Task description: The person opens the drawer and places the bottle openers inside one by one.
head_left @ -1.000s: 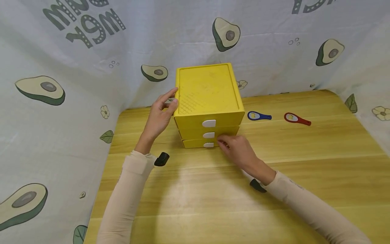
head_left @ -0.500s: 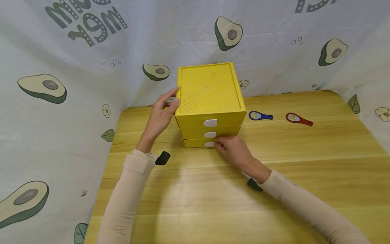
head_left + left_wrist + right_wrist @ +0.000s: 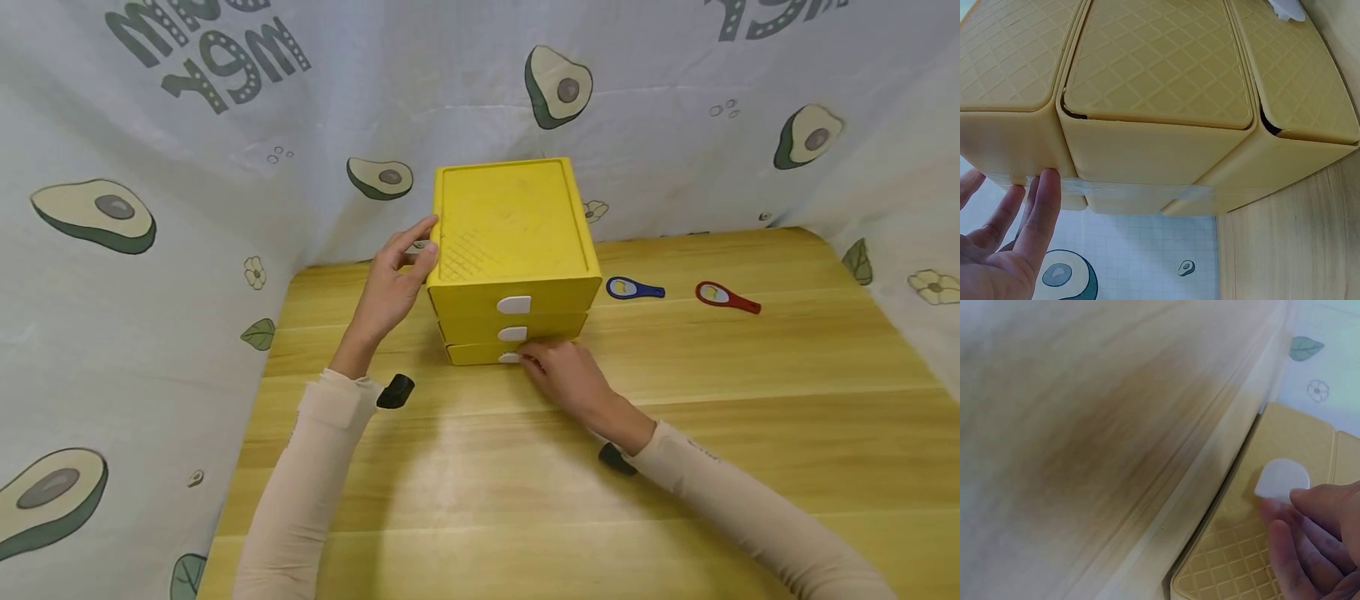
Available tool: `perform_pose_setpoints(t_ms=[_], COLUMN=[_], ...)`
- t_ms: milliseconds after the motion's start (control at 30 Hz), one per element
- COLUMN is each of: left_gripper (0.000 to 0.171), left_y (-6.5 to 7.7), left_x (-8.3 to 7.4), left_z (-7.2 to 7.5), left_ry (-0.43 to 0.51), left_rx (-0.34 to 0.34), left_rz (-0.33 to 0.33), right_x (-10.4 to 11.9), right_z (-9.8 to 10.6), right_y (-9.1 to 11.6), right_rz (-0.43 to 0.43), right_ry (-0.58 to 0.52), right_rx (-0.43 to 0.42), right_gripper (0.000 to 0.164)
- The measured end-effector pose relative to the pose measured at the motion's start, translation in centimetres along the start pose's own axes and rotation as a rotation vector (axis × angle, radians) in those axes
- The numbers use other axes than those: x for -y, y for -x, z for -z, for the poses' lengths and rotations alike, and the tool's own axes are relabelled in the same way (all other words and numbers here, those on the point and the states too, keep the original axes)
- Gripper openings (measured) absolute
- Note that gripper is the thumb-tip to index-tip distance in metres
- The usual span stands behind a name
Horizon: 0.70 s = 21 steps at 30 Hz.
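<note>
A yellow three-drawer box (image 3: 510, 221) stands on the table, each drawer front bearing a white tab handle. My left hand (image 3: 390, 287) rests its fingertips against the box's left side; in the left wrist view the extended fingers (image 3: 1041, 212) touch the side wall. My right hand (image 3: 570, 375) is at the bottom drawer, its thumb and forefinger pinching the edge of the bottom white handle (image 3: 1283, 480). The bottom drawer (image 3: 472, 354) looks closed. Part of its front is hidden behind my right hand.
Right of the box, a blue paddle-shaped item (image 3: 634, 288) and a red one (image 3: 727, 297) lie on the wooden table (image 3: 480, 517). An avocado-print cloth (image 3: 465, 83) hangs behind and along the sides.
My right hand has shifted left along the bottom drawer front until its fingers meet the white handle. The left hand stays against the box, which has not visibly moved.
</note>
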<state>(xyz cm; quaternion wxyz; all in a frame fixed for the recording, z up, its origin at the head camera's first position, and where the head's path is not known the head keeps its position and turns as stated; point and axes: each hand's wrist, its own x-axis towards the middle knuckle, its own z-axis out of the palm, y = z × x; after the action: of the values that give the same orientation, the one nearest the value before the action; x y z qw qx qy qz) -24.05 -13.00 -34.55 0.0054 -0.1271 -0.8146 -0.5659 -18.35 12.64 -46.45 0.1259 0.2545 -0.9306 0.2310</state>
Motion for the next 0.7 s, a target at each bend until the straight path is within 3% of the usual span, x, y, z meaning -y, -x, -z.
perform_pose_setpoints(t_ms=[133, 400, 700], left_gripper=[0.047, 0.047, 0.047], left_y=[-0.4, -0.4, 0.7], left_x=[1.2, 1.5, -1.5], left_z=[-0.1, -0.1, -0.1], left_ry=[-0.001, 0.003, -0.003], left_rx=[-0.007, -0.010, 0.005], left_rz=[-0.011, -0.034, -0.001], right_x=[0.0, 0.1, 0.1], right_z=[0.0, 0.0, -0.1], right_y=[0.2, 0.3, 0.3], right_rz=[0.002, 0.010, 0.042], right_ry=[0.008, 0.035, 0.087], right_rx=[0.007, -0.009, -0.033], right_gripper=[0.004, 0.005, 0.005])
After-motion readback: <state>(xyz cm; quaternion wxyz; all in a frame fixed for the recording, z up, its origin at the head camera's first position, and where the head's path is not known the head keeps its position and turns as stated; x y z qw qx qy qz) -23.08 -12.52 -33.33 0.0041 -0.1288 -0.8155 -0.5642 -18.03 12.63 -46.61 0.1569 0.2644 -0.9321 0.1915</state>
